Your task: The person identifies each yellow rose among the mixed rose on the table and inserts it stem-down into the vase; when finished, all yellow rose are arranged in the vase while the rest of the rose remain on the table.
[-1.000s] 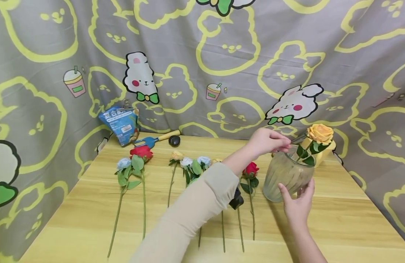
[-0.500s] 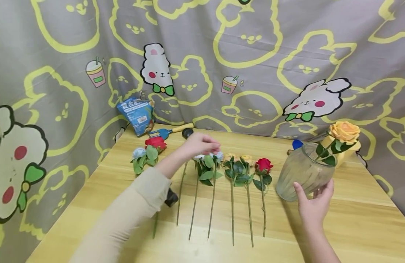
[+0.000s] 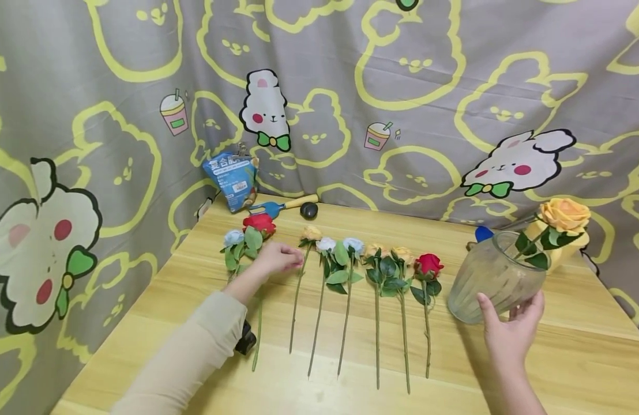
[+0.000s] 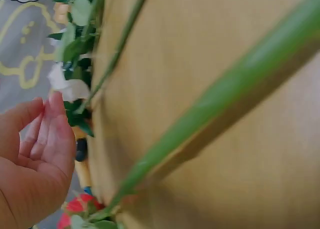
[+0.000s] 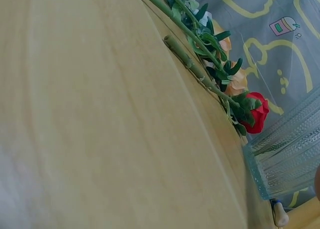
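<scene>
In the head view, the left hand [image 3: 279,258] hung over the wooden table [image 3: 361,397], fingers loosely bent and holding nothing, its tips just beside the stem of a small yellow rose [image 3: 312,233]. A red rose [image 3: 259,223] and a light-blue rose [image 3: 233,237] lay on that hand's other side. The right hand [image 3: 514,325] was clamped on a ribbed glass vase [image 3: 488,282], thumb across the near side, fingers curled behind. The vase was tilted, its mouth leaning to the right; an orange rose [image 3: 563,214] stood in it, bloom above the rim. Between the hands lay more stems in a row: a white rose [image 3: 326,245], a pale-blue rose [image 3: 353,245], two yellow blooms [image 3: 402,255] and a second red rose [image 3: 428,263] nearest the vase. At the back were a clipped blue bag [image 3: 231,181], a trowel [image 3: 283,206] and a round black object [image 3: 309,211].

In the left wrist view, the thumb and fingertips came close together — nothing between them — and a blurred green stem [image 4: 215,99] slanted across the table.

In the right wrist view, the vase's base showed at the right edge, near the second red rose; only a sliver of the hand was visible there.
</scene>
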Demonstrator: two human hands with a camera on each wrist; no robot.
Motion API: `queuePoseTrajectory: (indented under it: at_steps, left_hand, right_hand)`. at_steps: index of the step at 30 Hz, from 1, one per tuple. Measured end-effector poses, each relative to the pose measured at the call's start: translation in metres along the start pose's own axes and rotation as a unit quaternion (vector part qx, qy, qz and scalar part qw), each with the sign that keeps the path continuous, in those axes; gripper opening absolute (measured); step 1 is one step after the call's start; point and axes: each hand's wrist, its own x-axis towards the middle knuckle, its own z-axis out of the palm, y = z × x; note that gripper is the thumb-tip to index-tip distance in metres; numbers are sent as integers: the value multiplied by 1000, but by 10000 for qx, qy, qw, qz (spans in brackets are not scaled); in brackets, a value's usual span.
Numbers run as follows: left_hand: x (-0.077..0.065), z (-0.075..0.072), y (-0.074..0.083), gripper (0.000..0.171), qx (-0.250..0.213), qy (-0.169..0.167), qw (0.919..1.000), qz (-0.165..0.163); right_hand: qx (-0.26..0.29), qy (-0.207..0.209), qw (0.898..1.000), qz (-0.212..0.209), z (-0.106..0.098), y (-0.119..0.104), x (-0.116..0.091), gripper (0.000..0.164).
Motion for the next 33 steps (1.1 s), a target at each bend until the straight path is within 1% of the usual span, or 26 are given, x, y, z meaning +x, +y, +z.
queuePoseTrajectory:
  at_steps: [3,6,7,9,11,16,20,24,33]
  left_hand:
    - [4,2,-9,10,96,247,9996,-28]
    - [7,4,-13,8,510,407,9978,-74]
    - [8,5,-14,9,678,413,9968,-66]
    - [10,7,-14,8,868,405,9953,-126]
    - [11,10,-15,8,1078,418,9932,-110]
    - [14,16,-13,9,1482,509,9876,-60]
    - [13,18,-9,11,1772,499,9829,-17]
    - [14,21,-7,13,1885,497,9808,-1]
    - [14,24,-6,14,2023,436,9784,-4]
  right_hand:
    - [-85,-9,10000,23,-2,3,2,80]
    - [-200,-12,9998,87,-4,10,4,81]
    - [-222,-8,9997,98,-4,12,5,82]
    - [-277,2,9996,110,-6,16,6,82]
    - [-339,8,9994,102,-6,18,7,83]
    - [-555,-22,9984,73,-6,19,6,83]
    - [-552,-20,9983,180,-5,18,7,84]
    - [-622,-15,9977,286,-6,17,6,84]
    - [-301,0,9995,92,-8,19,4,86]
